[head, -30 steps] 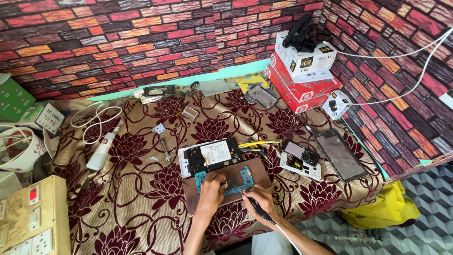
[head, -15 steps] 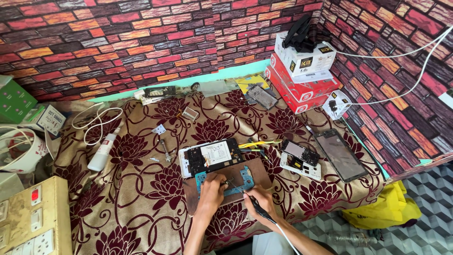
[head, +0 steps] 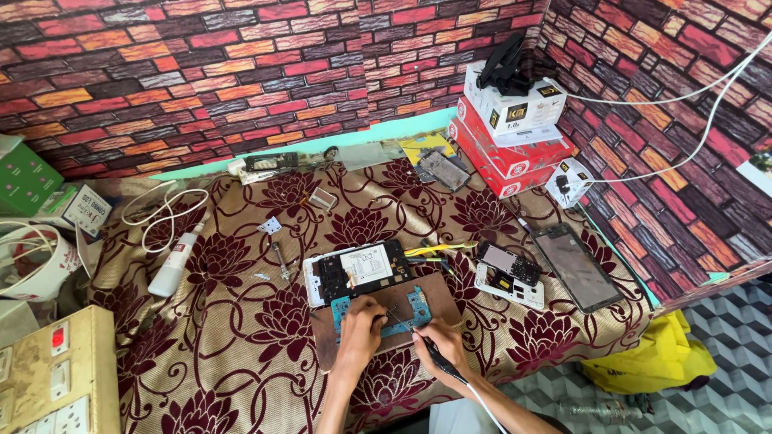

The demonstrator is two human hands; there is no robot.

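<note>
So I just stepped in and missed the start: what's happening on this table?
A person is working on a blue circuit board lying on a brown board. The left hand presses down on it while the right hand holds a corded, pen-like tool with its tip at the board. An opened phone lies just behind it on the flowered cloth, and more phone parts lie to the right.

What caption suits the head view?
Left hand steadies a blue circuit board while right hand applies a corded tool.
</note>
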